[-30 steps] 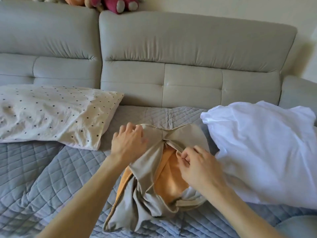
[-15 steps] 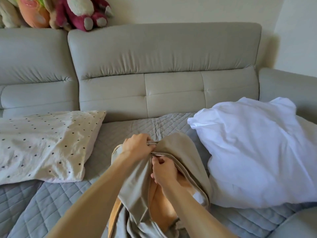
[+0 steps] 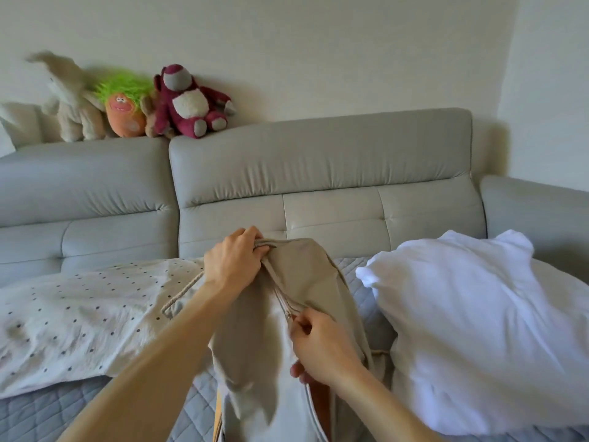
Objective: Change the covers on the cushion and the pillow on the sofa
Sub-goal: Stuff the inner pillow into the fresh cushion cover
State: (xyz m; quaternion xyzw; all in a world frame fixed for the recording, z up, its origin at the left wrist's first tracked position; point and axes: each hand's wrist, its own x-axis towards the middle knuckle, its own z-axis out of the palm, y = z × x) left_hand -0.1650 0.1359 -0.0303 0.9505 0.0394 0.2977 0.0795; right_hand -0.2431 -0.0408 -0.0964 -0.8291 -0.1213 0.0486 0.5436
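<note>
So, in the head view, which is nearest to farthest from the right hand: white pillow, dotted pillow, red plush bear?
1. white pillow, close on its right.
2. dotted pillow, on the left.
3. red plush bear, on the sofa back.

No words or numbers can be read here. The orange toy (image 3: 122,113) with green hair sits up at about ten o'clock, on top of the sofa (image 3: 318,154). It has a pale round patch low on its front. That patch may be a mark of some kind, but it is too blurry to read.
</note>
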